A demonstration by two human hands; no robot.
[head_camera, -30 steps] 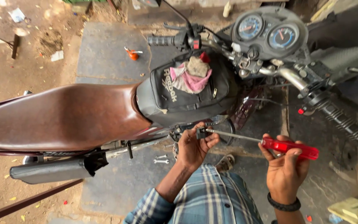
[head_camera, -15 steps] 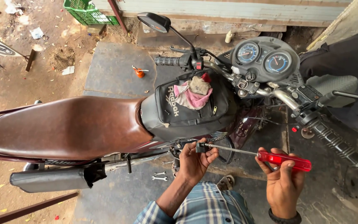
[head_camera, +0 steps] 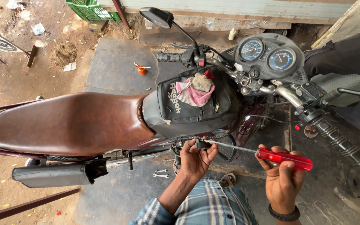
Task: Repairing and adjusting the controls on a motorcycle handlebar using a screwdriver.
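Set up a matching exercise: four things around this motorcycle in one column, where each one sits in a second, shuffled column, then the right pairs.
1. red-handled screwdriver
2. pink crumpled rag
3. small orange oil can
4. two silver spanners

A. on the black tank bag
B. on the grey floor slab beyond the handlebar
C. in the right hand
D. on the ground beside the left hand

Pairs: 1-C, 2-A, 3-B, 4-D

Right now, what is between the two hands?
In the head view, the screwdriver's thin metal shaft runs across the gap from the left hand to the red handle held in the right hand. Below it lies the ground.
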